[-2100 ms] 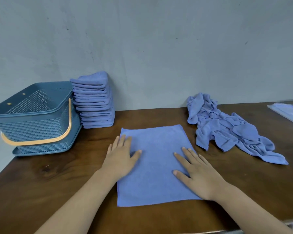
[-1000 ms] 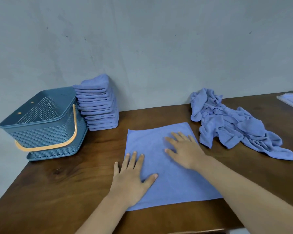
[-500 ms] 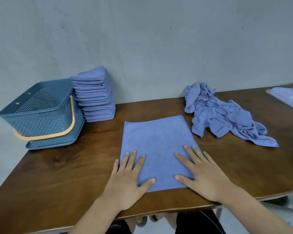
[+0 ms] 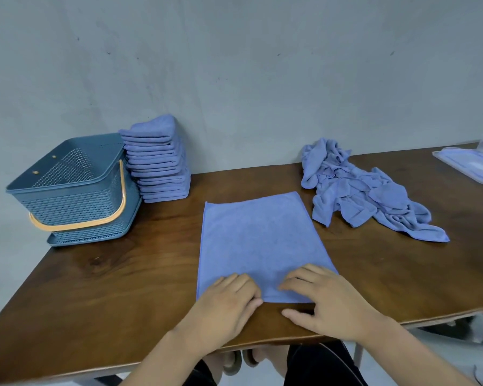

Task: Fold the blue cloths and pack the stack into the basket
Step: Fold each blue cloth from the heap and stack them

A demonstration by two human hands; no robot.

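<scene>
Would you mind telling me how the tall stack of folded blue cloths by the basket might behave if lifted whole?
The tall stack of folded blue cloths would probably sag and slide apart, since its layers sit unevenly. It likely feels light for its bulk, being soft cloth like the crumpled blue pile. Tall and narrow, it may topple if pushed.

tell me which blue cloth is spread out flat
The flat cloth mid-table, with the left hand and right hand at its near edge, is one open sheet. The stack beside the basket is folded; the heap on the right is crumpled.
</scene>
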